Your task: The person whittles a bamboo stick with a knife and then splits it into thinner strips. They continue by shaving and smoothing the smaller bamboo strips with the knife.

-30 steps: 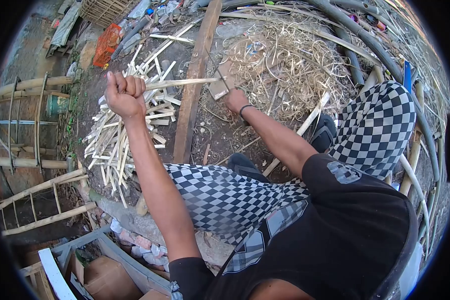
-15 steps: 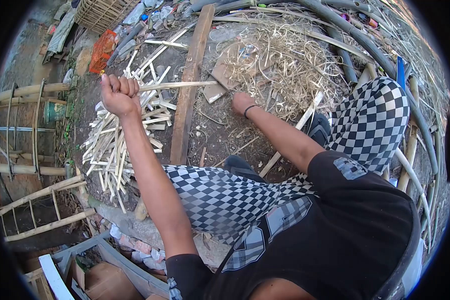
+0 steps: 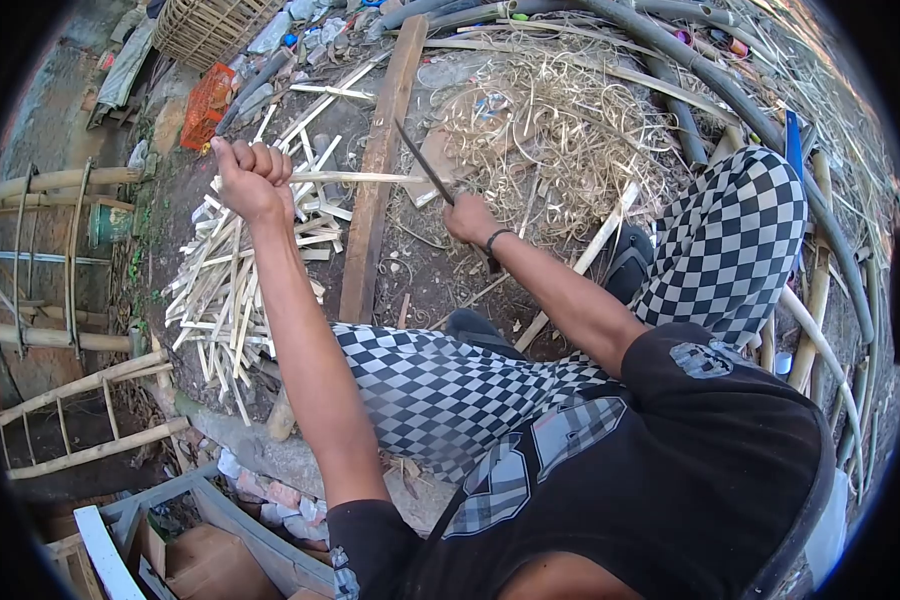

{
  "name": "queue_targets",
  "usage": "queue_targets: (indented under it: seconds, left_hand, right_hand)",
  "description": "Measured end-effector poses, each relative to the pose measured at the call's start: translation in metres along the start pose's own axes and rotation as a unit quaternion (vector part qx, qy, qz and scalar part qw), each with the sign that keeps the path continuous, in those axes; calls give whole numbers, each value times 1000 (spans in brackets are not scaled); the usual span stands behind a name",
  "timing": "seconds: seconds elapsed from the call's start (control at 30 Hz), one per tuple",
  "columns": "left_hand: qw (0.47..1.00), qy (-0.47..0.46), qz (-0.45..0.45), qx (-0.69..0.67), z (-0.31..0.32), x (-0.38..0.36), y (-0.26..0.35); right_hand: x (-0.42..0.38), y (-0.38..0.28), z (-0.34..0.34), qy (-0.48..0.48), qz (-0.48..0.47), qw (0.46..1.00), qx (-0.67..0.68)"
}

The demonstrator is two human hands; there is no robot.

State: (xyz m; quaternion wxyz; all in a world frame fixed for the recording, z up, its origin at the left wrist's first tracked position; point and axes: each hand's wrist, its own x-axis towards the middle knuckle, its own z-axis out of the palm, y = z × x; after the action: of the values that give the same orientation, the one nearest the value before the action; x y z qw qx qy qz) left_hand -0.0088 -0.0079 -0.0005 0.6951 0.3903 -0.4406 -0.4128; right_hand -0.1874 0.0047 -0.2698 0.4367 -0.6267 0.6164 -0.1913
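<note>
My left hand (image 3: 254, 180) is closed round one end of a thin, pale bamboo strip (image 3: 355, 177), which reaches rightward across a long wooden plank (image 3: 370, 210). In my right hand (image 3: 472, 218) is a knife (image 3: 425, 163) with a long dark blade slanting up and left. The blade overlaps the strip near its free end. Beneath my left forearm lies a pile of split bamboo strips (image 3: 232, 290). Curly bamboo shavings (image 3: 560, 140) are heaped beyond my right hand.
An orange crate (image 3: 207, 107) and a woven basket (image 3: 208, 28) stand at the upper left. Bamboo poles (image 3: 705, 75) curve along the back and right. A bamboo ladder-like frame (image 3: 100, 455) lies at lower left. My sandalled foot (image 3: 630, 265) rests on the dirt.
My right hand has turned, bringing the knife blade into sight across the strip. My left hand has shifted slightly right, and the strip's free end sits slightly lower.
</note>
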Motion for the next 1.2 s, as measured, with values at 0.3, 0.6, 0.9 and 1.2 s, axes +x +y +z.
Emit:
queue_targets:
  seconds: [0.3, 0.6, 0.9, 1.2]
  left_hand:
    - [923, 373, 62, 75, 5, 0, -11]
    - [935, 334, 87, 75, 11, 0, -12]
    - [994, 109, 14, 27, 5, -7, -1]
    - [991, -118, -56, 9, 4, 0, 5]
  right_hand:
    - [-17, 1, 48, 100, -65, 992, 38]
    - [-22, -27, 15, 86, -83, 992, 35]
    - [26, 41, 36, 87, 33, 996, 3]
    - [27, 13, 15, 46, 8, 998, -33]
